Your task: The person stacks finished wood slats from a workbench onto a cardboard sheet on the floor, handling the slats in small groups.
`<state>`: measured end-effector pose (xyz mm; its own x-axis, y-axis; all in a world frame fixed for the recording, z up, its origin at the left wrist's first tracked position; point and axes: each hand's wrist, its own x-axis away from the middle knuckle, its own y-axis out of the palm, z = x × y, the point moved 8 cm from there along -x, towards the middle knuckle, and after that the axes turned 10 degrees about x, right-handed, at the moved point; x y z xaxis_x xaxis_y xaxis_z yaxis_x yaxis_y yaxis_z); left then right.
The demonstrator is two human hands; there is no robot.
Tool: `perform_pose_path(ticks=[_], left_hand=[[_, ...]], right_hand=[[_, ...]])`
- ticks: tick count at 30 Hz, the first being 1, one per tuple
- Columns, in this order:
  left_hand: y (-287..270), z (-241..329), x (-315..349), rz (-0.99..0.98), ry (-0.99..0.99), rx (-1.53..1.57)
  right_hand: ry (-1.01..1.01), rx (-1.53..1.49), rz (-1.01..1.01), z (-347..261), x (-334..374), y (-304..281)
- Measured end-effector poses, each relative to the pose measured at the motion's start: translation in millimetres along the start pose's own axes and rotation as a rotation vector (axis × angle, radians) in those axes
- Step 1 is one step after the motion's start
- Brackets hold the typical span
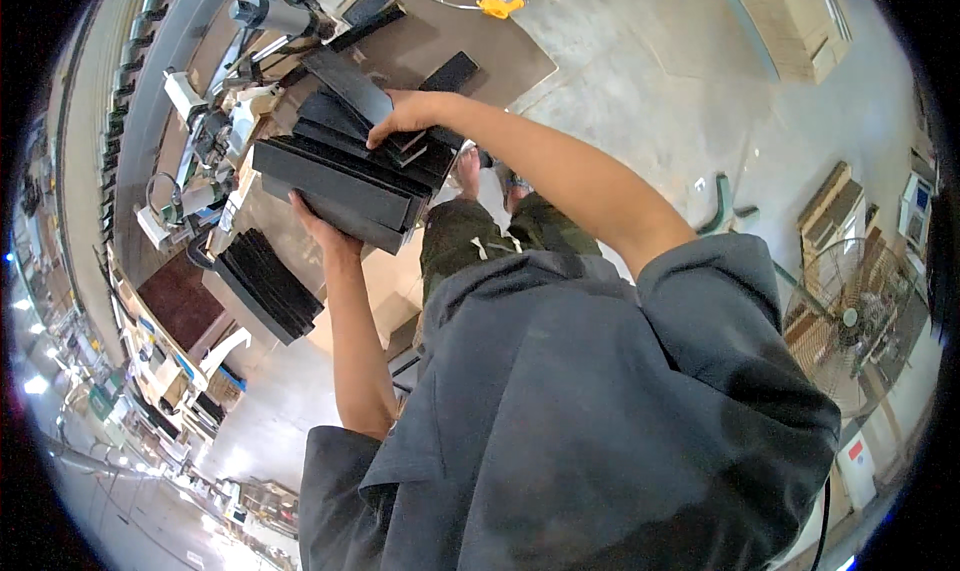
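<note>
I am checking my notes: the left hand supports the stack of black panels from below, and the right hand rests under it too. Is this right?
Not quite. In the head view the right hand rests on top of the stack, not under it. The left hand does support it from below.

A: Where am I looking?

B: I'd say a factory workshop: bare grey concrete floor (640, 61), a grey metal machine with levers (215, 121) at far left, and a round wire-caged floor fan (850, 321) on the right.

Single head-worn fisheye, looking steeply down, close over workbench (440, 41).
</note>
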<state>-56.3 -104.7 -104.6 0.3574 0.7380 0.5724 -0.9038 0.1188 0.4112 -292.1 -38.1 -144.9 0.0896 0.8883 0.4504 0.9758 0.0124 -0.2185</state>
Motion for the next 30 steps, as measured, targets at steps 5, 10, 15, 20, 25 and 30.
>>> perform_pose_path(ticks=[5,10,15,20,25,30], left_hand=[[-12.2,8.2,6.3,0.035,0.036,-0.036],[-13.0,-4.3,3.2,0.050,-0.021,-0.020],[12.4,0.1,29.0,-0.069,-0.093,0.044],[-18.1,-20.9,3.3,-0.091,-0.127,0.147],[-20.8,-23.1,4.5,-0.023,-0.168,0.210],[-40.2,-30.9,-0.9,0.075,-0.281,0.293]], right_hand=[[0.037,0.061,-0.050,-9.7,1.5,-0.8],[0.024,-0.177,-0.189,-16.7,24.0,0.1],[0.051,-0.218,-0.192,-28.1,27.4,-5.4],[0.047,-0.248,-0.171,-17.6,23.5,0.6],[0.259,-0.440,-0.214,-34.0,40.1,4.8],[0.274,-0.362,-0.191,6.9,20.3,20.6]])
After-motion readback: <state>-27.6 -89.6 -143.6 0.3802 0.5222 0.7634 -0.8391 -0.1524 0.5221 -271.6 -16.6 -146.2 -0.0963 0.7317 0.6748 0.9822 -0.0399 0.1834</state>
